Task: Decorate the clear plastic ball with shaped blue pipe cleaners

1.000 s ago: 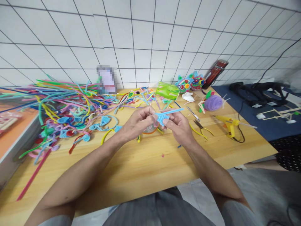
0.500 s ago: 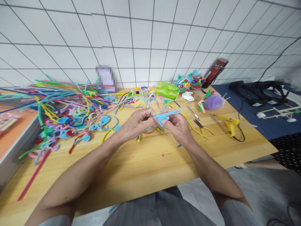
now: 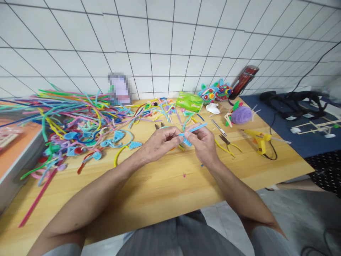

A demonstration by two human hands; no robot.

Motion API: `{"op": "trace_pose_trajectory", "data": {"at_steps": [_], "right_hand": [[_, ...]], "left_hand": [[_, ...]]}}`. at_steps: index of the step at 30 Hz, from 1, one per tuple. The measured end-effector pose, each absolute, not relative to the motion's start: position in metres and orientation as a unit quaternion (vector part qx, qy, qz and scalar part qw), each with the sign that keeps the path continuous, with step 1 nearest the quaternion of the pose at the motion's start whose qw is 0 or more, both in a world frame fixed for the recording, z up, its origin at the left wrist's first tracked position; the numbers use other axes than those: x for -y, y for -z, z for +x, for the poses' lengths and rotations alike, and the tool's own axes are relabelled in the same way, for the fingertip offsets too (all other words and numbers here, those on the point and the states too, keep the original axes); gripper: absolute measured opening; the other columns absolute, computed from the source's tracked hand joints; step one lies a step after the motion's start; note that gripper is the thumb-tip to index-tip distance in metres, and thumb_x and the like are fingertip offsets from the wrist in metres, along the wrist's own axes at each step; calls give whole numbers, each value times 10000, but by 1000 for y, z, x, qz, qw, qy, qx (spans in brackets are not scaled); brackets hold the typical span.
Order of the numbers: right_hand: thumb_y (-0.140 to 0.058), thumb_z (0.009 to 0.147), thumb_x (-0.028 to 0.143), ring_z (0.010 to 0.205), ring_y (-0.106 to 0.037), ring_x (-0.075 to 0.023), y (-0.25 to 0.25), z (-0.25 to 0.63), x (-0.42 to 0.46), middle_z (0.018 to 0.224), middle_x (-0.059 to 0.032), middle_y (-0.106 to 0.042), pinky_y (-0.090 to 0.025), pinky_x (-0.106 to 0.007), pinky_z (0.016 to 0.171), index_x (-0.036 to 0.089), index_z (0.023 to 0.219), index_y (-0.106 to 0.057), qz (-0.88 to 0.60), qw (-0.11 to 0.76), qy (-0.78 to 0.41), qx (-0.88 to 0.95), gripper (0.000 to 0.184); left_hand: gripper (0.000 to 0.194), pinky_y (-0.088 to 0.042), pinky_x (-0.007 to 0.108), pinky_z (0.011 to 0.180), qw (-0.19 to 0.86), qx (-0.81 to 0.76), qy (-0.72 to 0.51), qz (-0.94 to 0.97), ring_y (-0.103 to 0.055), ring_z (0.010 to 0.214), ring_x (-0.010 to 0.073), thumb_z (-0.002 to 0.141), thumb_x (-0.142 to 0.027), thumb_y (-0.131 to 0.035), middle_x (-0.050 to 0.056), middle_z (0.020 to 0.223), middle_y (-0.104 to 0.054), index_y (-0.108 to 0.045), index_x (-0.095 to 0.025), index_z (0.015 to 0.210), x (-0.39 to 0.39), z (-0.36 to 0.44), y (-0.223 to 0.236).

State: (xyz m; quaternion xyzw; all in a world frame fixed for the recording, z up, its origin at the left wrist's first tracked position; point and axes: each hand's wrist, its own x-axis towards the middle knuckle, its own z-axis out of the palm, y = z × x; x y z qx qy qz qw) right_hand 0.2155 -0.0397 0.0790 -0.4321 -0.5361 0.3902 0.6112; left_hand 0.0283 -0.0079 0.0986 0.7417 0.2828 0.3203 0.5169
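Both hands meet over the middle of the wooden table (image 3: pixel 160 185), pinching one light-blue pipe cleaner (image 3: pixel 200 126). My left hand (image 3: pixel 162 142) is closed on its left part, thumb against fingers. My right hand (image 3: pixel 204 142) grips it close beside, and a straight end sticks out past the fingers to the upper right. Below the right thumb shows a folded zigzag part (image 3: pixel 187 142) of the same blue; most of it is hidden by the fingers. A similar blue zigzag piece (image 3: pixel 135 145) lies on the table left of my left hand.
Piled pipe cleaners (image 3: pixel 80 113) cover the left and back. Behind stand a green packet (image 3: pixel 189 102) and colourful figures (image 3: pixel 214 92). To the right lie a craft knife (image 3: pixel 218 128), pliers (image 3: pixel 227 142), a yellow glue gun (image 3: pixel 258 140), a purple fuzzy ball (image 3: pixel 241 115) and a red flask (image 3: pixel 243 82).
The folded blue part has turned downward under my right fingers. My left fingers have shifted along the pipe cleaner, and my right hand has moved slightly, now covering more of it.
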Motion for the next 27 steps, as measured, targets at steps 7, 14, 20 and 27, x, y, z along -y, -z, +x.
{"op": "trace_pose_trajectory", "data": {"at_steps": [7, 14, 20, 27], "right_hand": [[-822, 792, 365, 637, -557, -116, -76, 217, 34, 709, 41, -651, -467, -258, 610, 221, 810, -686, -425, 646, -396, 495, 199], [-857, 774, 418, 657, -565, -130, -79, 214, 38, 719, 33, -654, -485, -275, 629, 229, 803, -679, -427, 636, -385, 515, 261], [-873, 752, 496, 691, -547, -137, -84, 212, 40, 733, 34, -622, -478, -280, 645, 222, 834, -688, -431, 620, -407, 514, 340], [-873, 765, 521, 681, -562, -127, -102, 211, 56, 735, 36, -638, -493, -278, 658, 219, 861, -706, -393, 598, -429, 551, 358]], "left_hand": [[280, -395, 231, 563, 552, -293, -388, 677, -486, 585, 96, 972, -464, -642, -5, 787, -662, -652, -184, 994, 7, 30, -98], [337, -395, 223, 549, 550, -283, -394, 679, -532, 585, 109, 880, -498, -784, -2, 699, -639, -664, -184, 878, 7, 35, -91], [262, -356, 219, 522, 534, -299, -418, 672, -443, 539, 89, 881, -412, -755, -35, 637, -561, -647, -184, 808, 13, 34, -96], [210, -349, 219, 528, 505, -336, -451, 654, -420, 526, 84, 811, -315, -767, -48, 577, -525, -632, -180, 725, 35, 35, -115]]}}
